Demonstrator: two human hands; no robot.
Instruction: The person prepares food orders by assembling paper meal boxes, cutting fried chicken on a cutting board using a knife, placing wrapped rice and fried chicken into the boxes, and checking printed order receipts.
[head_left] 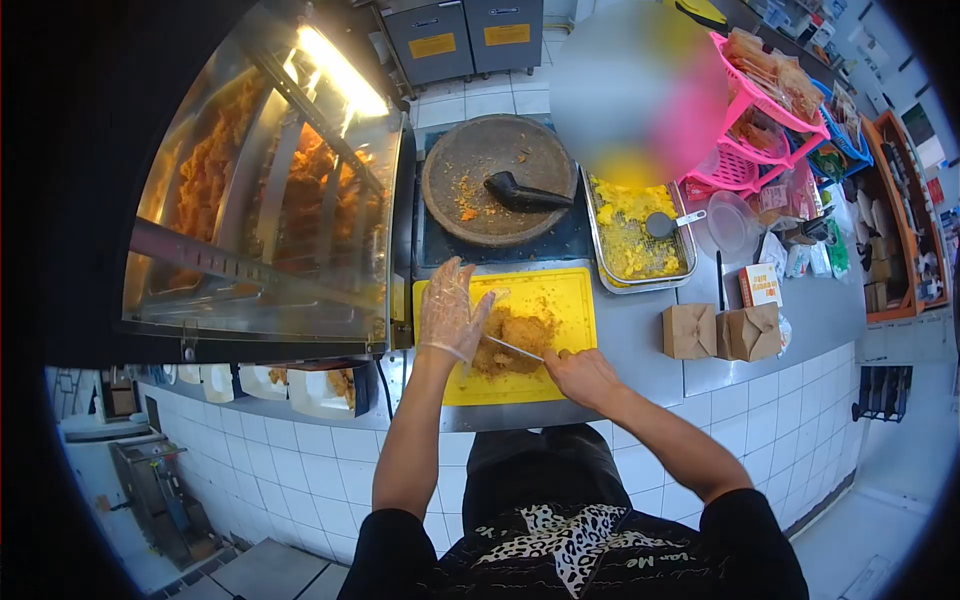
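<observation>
Breaded fried food (522, 332) lies on a yellow cutting board (573, 300), with crumbs scattered round it. My right hand (582, 378) is wrapped round the handle of a knife (515, 348), whose blade points left against the food. At the left part of the board, my left hand (450, 318) wears a clear plastic glove. Its upper fingers are stretched out, and its right side touches the food's left edge. Behind the board is a round stone mortar (465, 160) with a dark pestle (527, 193) and orange bits in it.
A lit glass cabinet of fried food (392, 250) stands at left. Right of the mortar is a metal tray (640, 285) of yellow food with a strainer (660, 225). Brown paper boxes (689, 332), pink baskets (735, 168) and a blurred person (630, 90) are at right.
</observation>
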